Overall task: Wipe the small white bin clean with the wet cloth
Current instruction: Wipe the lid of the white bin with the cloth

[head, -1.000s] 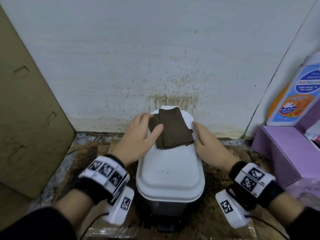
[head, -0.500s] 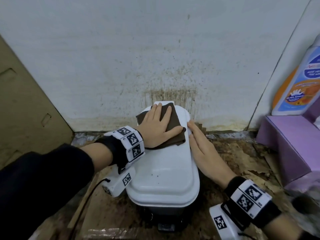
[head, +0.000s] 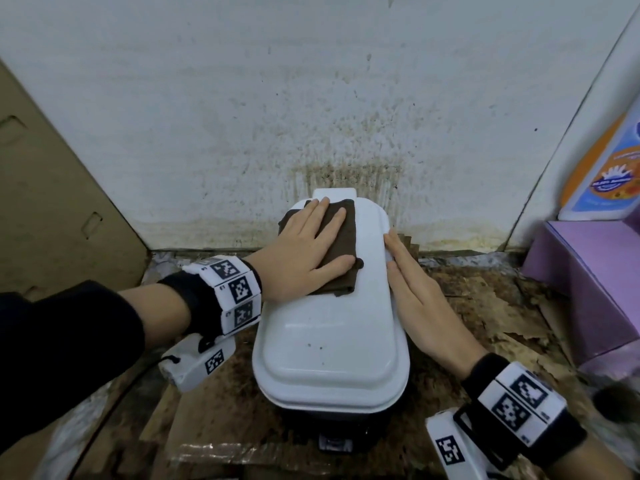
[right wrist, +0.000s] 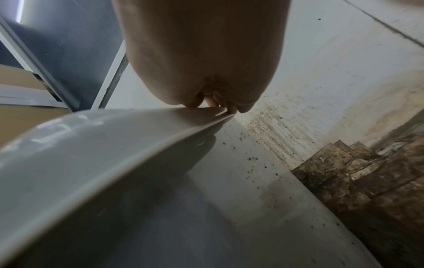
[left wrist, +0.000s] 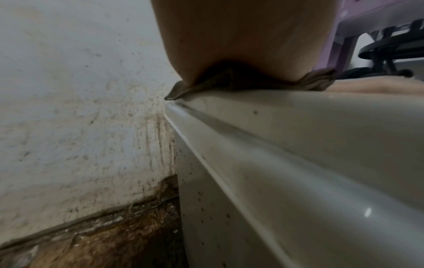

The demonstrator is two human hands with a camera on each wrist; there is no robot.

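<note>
The small white bin (head: pixel 332 348) stands on the floor against the stained wall, lid closed. A folded brown cloth (head: pixel 343 251) lies on the far half of the lid. My left hand (head: pixel 308 251) lies flat on the cloth with straight spread fingers, pressing it onto the lid. My right hand (head: pixel 415 289) rests with straight fingers along the right edge of the lid. In the left wrist view the cloth (left wrist: pixel 316 83) bunches under my palm on the bin's lid (left wrist: pixel 321 127). In the right wrist view my fingertips (right wrist: pixel 215 103) touch the lid rim (right wrist: pixel 137 141).
A cardboard sheet (head: pixel 52 209) leans at the left. A purple box (head: pixel 585 282) with a detergent bottle (head: pixel 602 174) on it stands at the right. The floor (head: pixel 485 306) around the bin is dirty brown and peeling. The wall (head: pixel 311 98) behind is spattered.
My left hand moved from the bin's left side onto the cloth and now presses it flat. My right hand stretched further along the lid's right edge. The head view came closer.
</note>
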